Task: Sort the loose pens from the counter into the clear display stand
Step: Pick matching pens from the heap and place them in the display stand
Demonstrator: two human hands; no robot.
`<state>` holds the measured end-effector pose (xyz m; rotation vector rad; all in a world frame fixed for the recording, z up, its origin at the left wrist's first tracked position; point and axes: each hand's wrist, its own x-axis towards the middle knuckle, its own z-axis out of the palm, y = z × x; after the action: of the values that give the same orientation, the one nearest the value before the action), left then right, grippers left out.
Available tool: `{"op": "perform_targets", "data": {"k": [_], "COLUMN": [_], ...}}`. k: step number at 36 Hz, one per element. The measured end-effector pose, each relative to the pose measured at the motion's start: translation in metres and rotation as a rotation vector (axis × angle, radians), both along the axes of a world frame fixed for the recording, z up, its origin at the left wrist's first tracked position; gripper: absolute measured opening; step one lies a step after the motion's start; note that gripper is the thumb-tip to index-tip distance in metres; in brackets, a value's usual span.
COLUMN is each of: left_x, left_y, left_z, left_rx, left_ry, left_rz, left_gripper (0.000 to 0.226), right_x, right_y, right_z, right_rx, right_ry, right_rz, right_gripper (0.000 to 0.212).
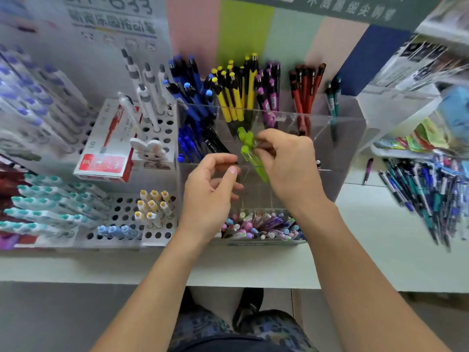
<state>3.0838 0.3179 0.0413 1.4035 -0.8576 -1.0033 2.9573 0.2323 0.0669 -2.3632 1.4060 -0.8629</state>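
The clear display stand [347,128] stands in the middle of the counter, its back compartments holding blue, yellow, purple, red and teal pens upright. My right hand [286,161] grips a small bunch of lime-green pens [250,153] over the stand's middle row, tips pointing down. My left hand [210,189] hovers just left of them with loosely curled fingers, holding nothing. A heap of loose pens [426,194] lies on the counter at the right.
A clear box of pastel pens [261,227] sits in front of the stand. White perforated racks [157,224] with pens and a red-and-white pen box [106,148] fill the left. One purple pen [367,170] lies apart right of the stand.
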Motion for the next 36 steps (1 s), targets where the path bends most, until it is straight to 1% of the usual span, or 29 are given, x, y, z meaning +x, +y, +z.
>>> {"op": "perform_targets", "data": {"k": [2, 3, 5, 8, 11, 14, 17, 19, 20, 21, 23, 24, 25, 28, 31, 34, 36], "left_x": [-0.007, -0.012, -0.028, -0.068, -0.127, -0.203, -0.292, -0.354, -0.383, -0.409, -0.453, -0.47, -0.483, -0.509, -0.525, -0.536, -0.545], "left_y": [-0.004, -0.006, -0.012, -0.022, -0.036, -0.057, -0.088, -0.116, -0.131, -0.146, -0.175, -0.189, -0.202, -0.242, -0.279, -0.301, -0.306], "left_z": [-0.001, 0.001, 0.005, 0.013, 0.015, 0.005, -0.025, -0.054, -0.071, -0.089, -0.122, -0.135, -0.144, -0.153, -0.154, -0.167, -0.174], "left_rx": [-0.055, -0.094, -0.174, -0.229, -0.206, -0.139, -0.003, 0.121, 0.199, 0.275, 0.375, 0.411, 0.448, 0.585, 0.725, 0.864, 0.889], "left_ry": [-0.062, -0.091, -0.128, -0.106, -0.099, -0.144, -0.226, -0.322, -0.372, -0.42, -0.543, -0.607, -0.661, -0.78, -0.823, -0.84, -0.888], "left_rz": [0.041, 0.052, 0.032, -0.079, -0.246, -0.405, -0.507, -0.511, -0.493, -0.468, -0.418, -0.393, -0.363, -0.26, -0.185, -0.156, -0.132], "left_gripper": [0.011, 0.011, 0.013, 0.017, 0.014, 0.011, 0.007, 0.008, 0.017, 0.031, 0.063, 0.075, 0.082, 0.089, 0.103, 0.114, 0.116], "right_x": [-0.006, -0.012, -0.03, -0.075, -0.139, -0.221, -0.313, -0.375, -0.403, -0.43, -0.475, -0.494, -0.51, -0.549, -0.571, -0.579, -0.578], "right_y": [0.003, 0.005, 0.01, 0.014, 0.004, -0.02, -0.053, -0.075, -0.085, -0.093, -0.107, -0.114, -0.12, -0.139, -0.157, -0.171, -0.18], "right_z": [0.004, 0.009, 0.021, 0.029, 0.015, -0.018, -0.066, -0.1, -0.116, -0.13, -0.151, -0.158, -0.163, -0.17, -0.17, -0.175, -0.18], "right_rx": [0.012, -0.025, -0.148, -0.275, -0.254, -0.121, 0.106, 0.27, 0.341, 0.392, 0.463, 0.485, 0.502, 0.538, 0.591, 0.627, 0.651], "right_ry": [-0.069, -0.108, -0.221, -0.412, -0.543, -0.6, -0.555, -0.493, -0.448, -0.399, -0.311, -0.284, -0.264, -0.228, -0.229, -0.195, -0.171], "right_rz": [0.011, 0.013, 0.013, -0.054, -0.241, -0.469, -0.656, -0.744, -0.766, -0.776, -0.772, -0.761, -0.747, -0.707, -0.632, -0.567, -0.531], "right_gripper": [0.024, 0.025, 0.017, 0.005, 0.009, 0.017, 0.022, 0.023, 0.022, 0.023, 0.027, 0.029, 0.031, 0.033, 0.034, 0.033, 0.028]}}
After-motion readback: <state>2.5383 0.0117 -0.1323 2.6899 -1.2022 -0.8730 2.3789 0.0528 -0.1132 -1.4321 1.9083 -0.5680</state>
